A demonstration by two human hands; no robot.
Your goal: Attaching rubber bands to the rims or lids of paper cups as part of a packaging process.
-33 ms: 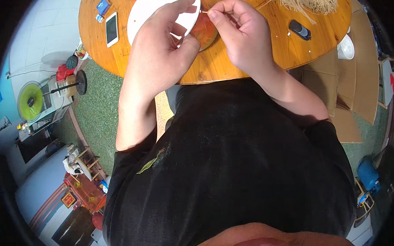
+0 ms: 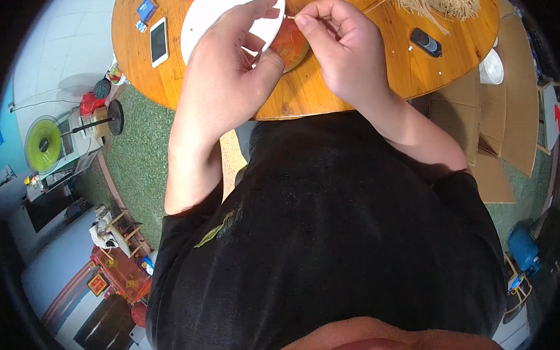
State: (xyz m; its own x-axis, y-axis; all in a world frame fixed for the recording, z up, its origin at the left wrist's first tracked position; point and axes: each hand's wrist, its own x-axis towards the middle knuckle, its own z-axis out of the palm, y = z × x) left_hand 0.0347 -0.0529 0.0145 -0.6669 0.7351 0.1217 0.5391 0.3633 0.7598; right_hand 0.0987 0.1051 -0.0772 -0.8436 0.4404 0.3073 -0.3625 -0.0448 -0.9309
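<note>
A white round disc (image 2: 210, 20), a plate or lid by its look, is held tilted over the table at the top of the view. My left hand (image 2: 230, 69) grips it near its right rim, fingers curled and thumb below. At that rim a short end of thin tan cord (image 2: 291, 17) sticks out, pinched between the thumb and forefinger of my right hand (image 2: 350, 52). Beneath the rim, partly covered by the disc, lies a round orange-red patterned thing (image 2: 293, 48). What my left fingertips touch behind the disc is hidden.
On the round wooden table (image 2: 406, 78) lie a bundle of tan cords (image 2: 437, 0), a dark small device (image 2: 426, 42), a white phone (image 2: 159, 42) and a blue box (image 2: 146, 8). Flattened cardboard (image 2: 488, 118) leans at the right; a green fan (image 2: 44, 145) stands left.
</note>
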